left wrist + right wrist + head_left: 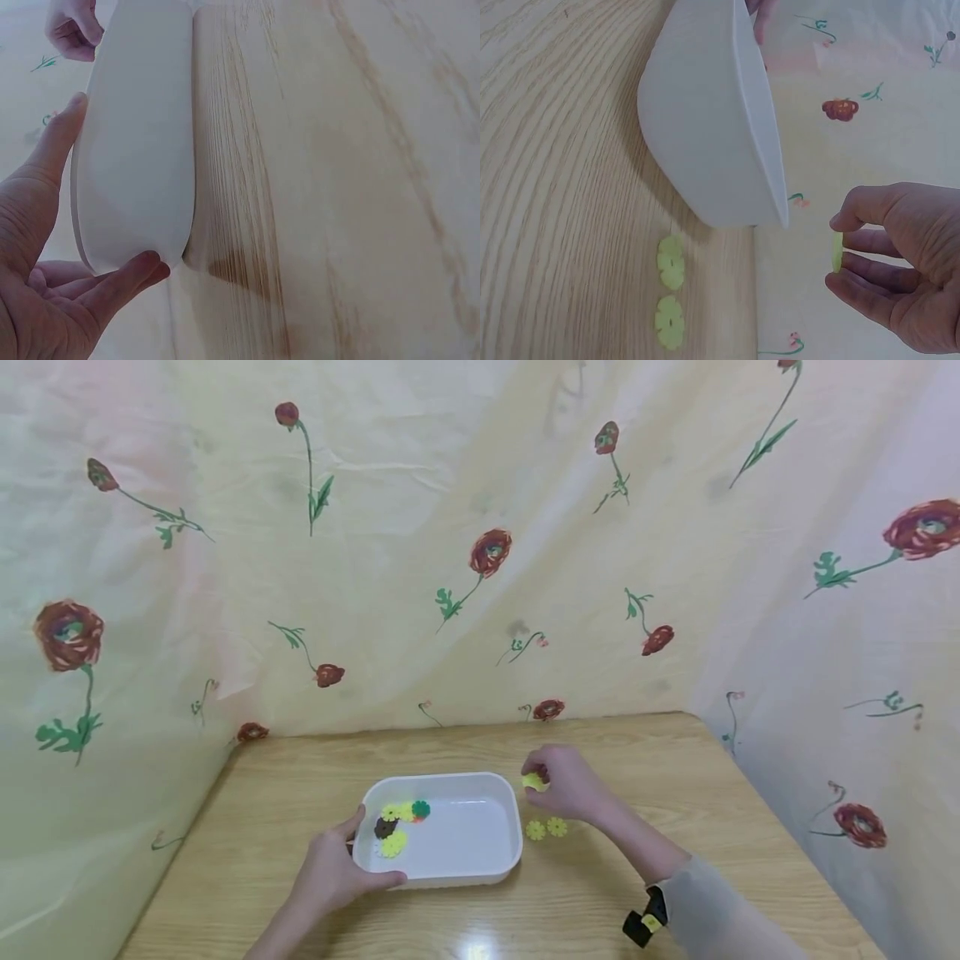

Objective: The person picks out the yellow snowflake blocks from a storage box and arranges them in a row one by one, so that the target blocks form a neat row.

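A white plastic tray [472, 839] stands on the table, and my left hand [326, 872] grips its left end. Inside it, toward the left, lie several flower-shaped discs: yellow ones [393, 844], a dark brown one [386, 828], a green one [421, 809], and an orange one mostly hidden. Just right of the tray, my right hand [567, 783] pinches a yellow flower-shaped disc [837, 252] between thumb and fingers, raised above the table. Two more yellow discs, a left one [536, 830] and a right one [557, 827], lie flat below that hand.
The wood-patterned table [300, 777] carries the tray and loose discs. Cloth printed with red flowers [405, 568] hangs behind it and along both sides. A black strap with a small device [647, 920] sits on the right wrist.
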The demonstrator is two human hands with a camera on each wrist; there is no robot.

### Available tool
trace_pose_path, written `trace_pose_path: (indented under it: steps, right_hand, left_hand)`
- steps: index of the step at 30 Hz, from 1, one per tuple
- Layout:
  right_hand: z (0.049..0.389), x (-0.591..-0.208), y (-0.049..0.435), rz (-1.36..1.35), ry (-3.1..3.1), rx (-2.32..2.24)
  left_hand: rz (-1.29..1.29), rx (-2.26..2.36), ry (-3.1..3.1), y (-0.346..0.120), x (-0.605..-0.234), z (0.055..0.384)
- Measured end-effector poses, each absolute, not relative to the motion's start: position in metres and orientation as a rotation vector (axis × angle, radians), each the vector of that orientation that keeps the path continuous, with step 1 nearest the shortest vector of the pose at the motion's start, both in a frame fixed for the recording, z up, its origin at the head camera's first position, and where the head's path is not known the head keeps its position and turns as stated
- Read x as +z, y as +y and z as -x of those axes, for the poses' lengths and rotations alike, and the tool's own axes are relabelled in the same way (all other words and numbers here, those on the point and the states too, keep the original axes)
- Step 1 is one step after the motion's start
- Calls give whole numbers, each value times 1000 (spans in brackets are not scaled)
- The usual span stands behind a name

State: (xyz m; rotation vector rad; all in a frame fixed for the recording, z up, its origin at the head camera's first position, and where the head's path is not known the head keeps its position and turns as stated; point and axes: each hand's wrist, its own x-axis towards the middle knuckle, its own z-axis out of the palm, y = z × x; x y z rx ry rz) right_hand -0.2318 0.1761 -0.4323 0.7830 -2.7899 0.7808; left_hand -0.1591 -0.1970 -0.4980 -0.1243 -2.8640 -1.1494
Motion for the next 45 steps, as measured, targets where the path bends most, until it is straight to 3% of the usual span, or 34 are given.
trace_pose_path:
  steps: [45]
  right_hand:
    - [216, -463, 238, -592, -2905, 761]
  left_hand:
    - [115, -1154, -2873, -197, -496, 159]
